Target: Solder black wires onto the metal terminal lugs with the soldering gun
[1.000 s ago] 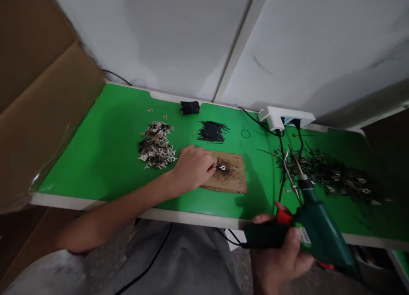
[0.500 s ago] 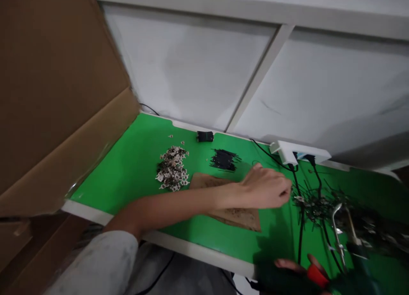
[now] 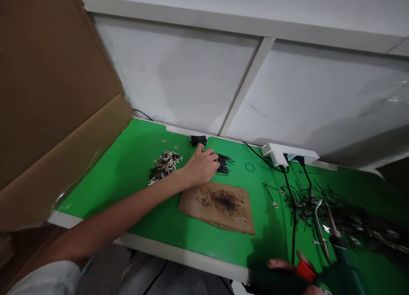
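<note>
My left hand (image 3: pixel 203 165) reaches over the left end of a small pile of black wires (image 3: pixel 224 163); its fingers are bent down and what they touch is hidden. Low on the right, my right hand (image 3: pixel 283 265) is wrapped round a dark green soldering tool (image 3: pixel 343 265) with a red part, its metal tip and curved tube pointing up. Left of my left hand lies a heap of small metal terminals (image 3: pixel 164 166). Behind it is a tied black wire bundle (image 3: pixel 198 140). A stained brown cardboard piece (image 3: pixel 220 205) lies in front.
A white power strip (image 3: pixel 290 153) with plugged black cables stands along the back edge of the green mat (image 3: pixel 204 239). Tangled wires with terminals (image 3: pixel 306 203) spread at the right. A large cardboard box (image 3: pixel 64 137) rises at the left, and a white panel (image 3: pixel 179 69) behind.
My left hand has moved left from near the tangled wires to the small wire pile. Two wires with terminals now show right of the cardboard. The view has shifted slightly.
</note>
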The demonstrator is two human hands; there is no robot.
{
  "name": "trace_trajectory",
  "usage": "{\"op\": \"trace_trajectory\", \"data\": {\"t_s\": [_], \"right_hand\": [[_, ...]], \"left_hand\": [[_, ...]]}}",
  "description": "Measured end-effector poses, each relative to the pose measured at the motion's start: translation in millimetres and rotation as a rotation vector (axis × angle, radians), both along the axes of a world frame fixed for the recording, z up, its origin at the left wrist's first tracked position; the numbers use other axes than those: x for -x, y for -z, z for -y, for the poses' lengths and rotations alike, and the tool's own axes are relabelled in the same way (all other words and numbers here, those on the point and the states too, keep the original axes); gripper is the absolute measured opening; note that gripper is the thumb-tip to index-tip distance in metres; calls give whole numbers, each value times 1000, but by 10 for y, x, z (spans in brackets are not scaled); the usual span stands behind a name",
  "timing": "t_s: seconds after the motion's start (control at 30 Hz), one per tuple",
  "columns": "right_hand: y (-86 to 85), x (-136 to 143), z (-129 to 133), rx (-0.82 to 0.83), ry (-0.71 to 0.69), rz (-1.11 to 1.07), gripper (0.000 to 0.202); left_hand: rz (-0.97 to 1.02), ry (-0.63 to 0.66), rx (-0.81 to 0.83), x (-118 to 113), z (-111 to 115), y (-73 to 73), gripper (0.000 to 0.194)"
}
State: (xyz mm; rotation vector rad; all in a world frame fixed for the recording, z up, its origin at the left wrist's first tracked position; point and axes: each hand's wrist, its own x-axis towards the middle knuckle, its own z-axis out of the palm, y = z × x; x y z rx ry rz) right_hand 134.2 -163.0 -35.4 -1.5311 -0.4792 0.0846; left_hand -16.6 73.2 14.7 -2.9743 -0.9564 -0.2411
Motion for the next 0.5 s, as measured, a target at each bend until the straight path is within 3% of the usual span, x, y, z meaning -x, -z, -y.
{"op": "trace_trajectory", "data": {"t_s": [0.23,0.5], "right_hand": [[-231,53,-87,-165,77,-9,18],[-267,65,-87,-231,133,-155,20]], "left_hand": [[4,68,-37,-41,-28,17,16],[-14,129,-39,-92,-75,15,15]]}}
